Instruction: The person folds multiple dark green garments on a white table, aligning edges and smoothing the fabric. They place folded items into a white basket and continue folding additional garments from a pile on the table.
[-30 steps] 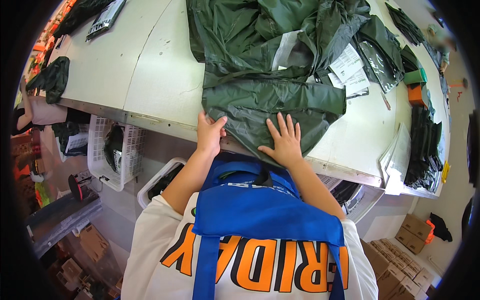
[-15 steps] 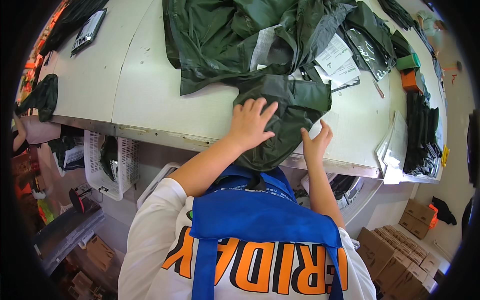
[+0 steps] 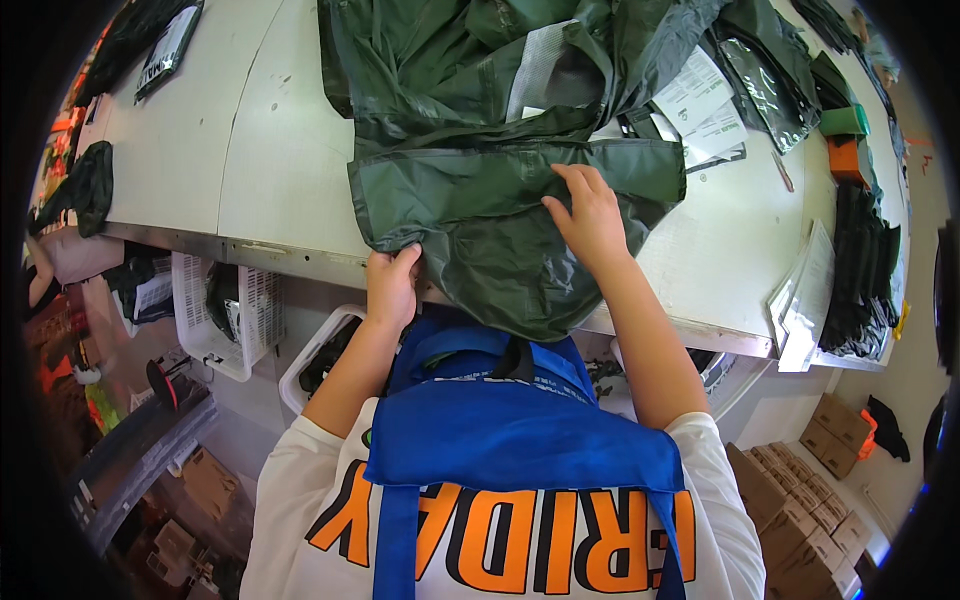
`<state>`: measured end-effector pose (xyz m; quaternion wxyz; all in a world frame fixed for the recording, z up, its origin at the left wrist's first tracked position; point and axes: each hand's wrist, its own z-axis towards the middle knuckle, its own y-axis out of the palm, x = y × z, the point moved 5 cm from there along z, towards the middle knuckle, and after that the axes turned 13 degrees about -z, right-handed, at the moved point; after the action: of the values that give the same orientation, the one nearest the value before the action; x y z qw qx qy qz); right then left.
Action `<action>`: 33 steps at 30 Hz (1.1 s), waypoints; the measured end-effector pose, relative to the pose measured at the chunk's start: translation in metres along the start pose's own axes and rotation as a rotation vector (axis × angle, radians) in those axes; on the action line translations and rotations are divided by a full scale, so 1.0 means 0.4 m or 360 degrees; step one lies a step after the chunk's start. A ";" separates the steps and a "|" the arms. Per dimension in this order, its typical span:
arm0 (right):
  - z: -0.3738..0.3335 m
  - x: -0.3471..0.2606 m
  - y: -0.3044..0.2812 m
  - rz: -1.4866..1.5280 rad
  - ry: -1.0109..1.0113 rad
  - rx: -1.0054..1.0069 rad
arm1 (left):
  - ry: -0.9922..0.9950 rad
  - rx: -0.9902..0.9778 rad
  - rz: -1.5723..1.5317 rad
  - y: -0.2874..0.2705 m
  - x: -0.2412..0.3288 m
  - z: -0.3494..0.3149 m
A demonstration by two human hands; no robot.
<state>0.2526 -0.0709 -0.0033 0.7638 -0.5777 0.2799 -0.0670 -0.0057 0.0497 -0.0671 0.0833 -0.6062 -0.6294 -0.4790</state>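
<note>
1. I see the green jacket [image 3: 500, 170] spread on the white table [image 3: 200, 150], its lower part hanging over the near edge.
2. My left hand [image 3: 392, 285] pinches the jacket's hem at the table edge.
3. My right hand [image 3: 590, 215] lies flat on the fabric, fingers spread.

A garment packing workshop: long white worktable [image 3: 200, 170], stacked cardboard boxes [image 3: 800, 520], plastic bins [image 3: 215, 320] beneath, bagged clothing [image 3: 860, 270].
</note>
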 end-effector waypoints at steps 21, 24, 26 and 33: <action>-0.044 0.104 -0.101 0.0267 -0.0072 0.0114 | 0.0357 0.0066 0.0349 -0.013 0.232 0.170; 0.077 0.504 -0.172 -0.0036 0.0714 0.0585 | 0.0496 0.0083 0.0553 -0.004 0.232 0.165; 0.105 0.725 -0.195 -0.0378 0.0965 0.0510 | 0.0479 0.0134 0.0649 -0.004 0.231 0.163; -0.035 1.633 -0.315 -0.2966 0.0123 -0.0610 | 0.0461 0.0115 0.0570 -0.012 0.255 0.148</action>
<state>0.8182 -0.4016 -0.1187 0.2856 -0.6812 -0.2621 -0.6210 -0.0070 0.1619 -0.0309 0.2781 -0.6297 -0.5101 -0.5157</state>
